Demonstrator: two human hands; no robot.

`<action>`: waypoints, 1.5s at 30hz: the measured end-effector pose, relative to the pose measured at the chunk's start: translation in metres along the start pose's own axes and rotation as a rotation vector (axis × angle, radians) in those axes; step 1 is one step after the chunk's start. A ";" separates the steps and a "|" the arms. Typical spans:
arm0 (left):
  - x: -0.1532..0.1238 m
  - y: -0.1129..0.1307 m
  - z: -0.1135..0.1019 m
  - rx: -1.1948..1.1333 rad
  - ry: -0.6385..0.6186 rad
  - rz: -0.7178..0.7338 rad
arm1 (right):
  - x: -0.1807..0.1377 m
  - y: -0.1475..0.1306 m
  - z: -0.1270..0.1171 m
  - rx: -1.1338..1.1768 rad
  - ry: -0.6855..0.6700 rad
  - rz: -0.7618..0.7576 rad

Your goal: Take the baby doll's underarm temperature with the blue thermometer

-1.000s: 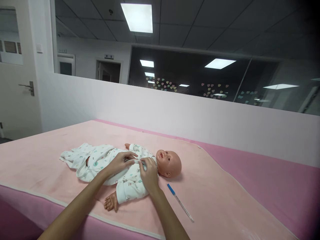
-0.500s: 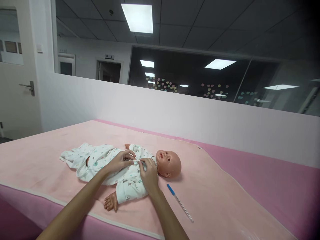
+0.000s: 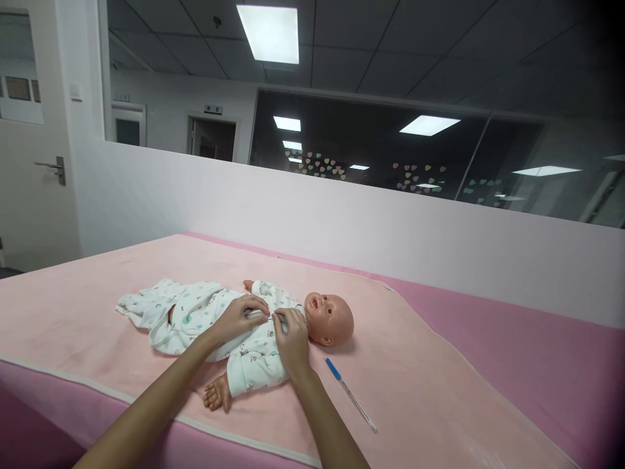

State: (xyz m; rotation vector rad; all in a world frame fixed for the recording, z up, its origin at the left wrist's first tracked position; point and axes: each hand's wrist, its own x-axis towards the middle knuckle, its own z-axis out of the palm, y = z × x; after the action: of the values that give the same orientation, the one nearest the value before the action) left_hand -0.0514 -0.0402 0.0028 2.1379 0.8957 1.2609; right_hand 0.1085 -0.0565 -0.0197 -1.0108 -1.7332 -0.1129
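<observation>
A baby doll point(image 3: 331, 318) lies on its back on a pale pink blanket point(image 3: 410, 384), head to the right. It wears a white printed romper point(image 3: 205, 311). My left hand point(image 3: 240, 316) and my right hand point(image 3: 293, 339) meet over the doll's chest. Both pinch the front edges of the romper close to the neck, fingertips almost touching. The doll's bare hand point(image 3: 217, 395) sticks out of the near sleeve toward me.
A blue-capped pen point(image 3: 350, 394) lies on the blanket just right of my right forearm. The blanket covers a pink mattress point(image 3: 551, 352) set against a low white partition point(image 3: 390, 228). A door point(image 3: 29, 169) stands at the far left.
My hands have closed the small gap between them over the doll's chest, drawing the romper edges together. The doll and pen have not moved.
</observation>
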 end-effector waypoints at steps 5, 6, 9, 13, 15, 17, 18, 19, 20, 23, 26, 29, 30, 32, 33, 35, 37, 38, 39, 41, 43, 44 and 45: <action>0.001 -0.004 0.000 0.079 -0.027 -0.007 | -0.001 0.000 0.000 0.003 -0.003 0.004; 0.001 -0.005 0.000 0.097 -0.045 -0.007 | -0.001 0.000 0.001 0.002 -0.004 0.006; 0.001 -0.006 -0.005 0.109 -0.108 -0.016 | -0.001 0.001 0.001 -0.009 0.007 0.002; -0.005 -0.011 -0.025 0.078 -0.230 -0.054 | -0.002 0.002 -0.001 -0.046 0.027 -0.056; -0.013 -0.017 -0.038 0.095 -0.246 -0.077 | -0.002 -0.001 -0.003 -0.066 0.013 -0.112; -0.023 -0.024 -0.050 0.109 -0.214 -0.104 | -0.001 -0.008 -0.003 -0.076 -0.036 -0.173; -0.027 -0.027 -0.054 0.110 -0.186 -0.119 | 0.001 -0.012 -0.002 -0.078 -0.076 -0.205; -0.031 -0.030 -0.056 0.109 -0.149 -0.129 | 0.003 -0.016 0.000 -0.081 -0.122 -0.235; -0.034 -0.031 -0.057 0.109 -0.115 -0.135 | 0.005 -0.019 0.003 -0.087 -0.167 -0.263; -0.037 -0.030 -0.054 0.103 -0.047 -0.129 | 0.014 -0.027 0.017 -0.118 -0.257 -0.312; -0.036 -0.025 -0.049 0.067 -0.014 -0.121 | 0.018 -0.027 0.031 -0.112 -0.264 -0.287; -0.035 -0.023 -0.048 0.055 0.002 -0.121 | 0.016 -0.026 0.035 -0.065 -0.235 -0.214; -0.035 -0.023 -0.049 0.061 0.003 -0.122 | 0.015 -0.025 0.035 -0.051 -0.229 -0.193; -0.036 -0.023 -0.049 0.091 -0.003 -0.117 | 0.012 -0.026 0.033 -0.033 -0.225 -0.168; -0.036 -0.022 -0.049 0.118 -0.008 -0.107 | 0.012 -0.026 0.032 -0.027 -0.225 -0.164; -0.037 -0.021 -0.047 0.197 -0.011 -0.067 | 0.011 -0.027 0.031 -0.023 -0.218 -0.164; -0.037 -0.018 -0.044 0.288 -0.006 -0.023 | 0.011 -0.027 0.032 -0.030 -0.205 -0.167; -0.038 -0.017 -0.042 0.330 -0.003 -0.006 | 0.011 -0.026 0.032 -0.035 -0.200 -0.170; -0.038 -0.016 -0.041 0.363 0.001 0.005 | 0.011 -0.026 0.033 -0.040 -0.198 -0.172; -0.039 -0.015 -0.038 0.405 0.004 0.015 | 0.011 -0.025 0.034 -0.043 -0.199 -0.175; -0.039 -0.015 -0.037 0.410 0.009 0.012 | 0.011 -0.025 0.035 -0.044 -0.204 -0.171; -0.039 -0.015 -0.037 0.401 0.013 0.007 | 0.011 -0.025 0.035 -0.045 -0.208 -0.167; -0.039 -0.015 -0.037 0.386 0.017 0.000 | 0.011 -0.026 0.035 -0.048 -0.214 -0.163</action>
State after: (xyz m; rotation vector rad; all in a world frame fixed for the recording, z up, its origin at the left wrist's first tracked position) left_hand -0.1027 -0.0561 -0.0130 2.4184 1.2290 1.1820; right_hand 0.0651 -0.0482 -0.0151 -0.9420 -2.0163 -0.1553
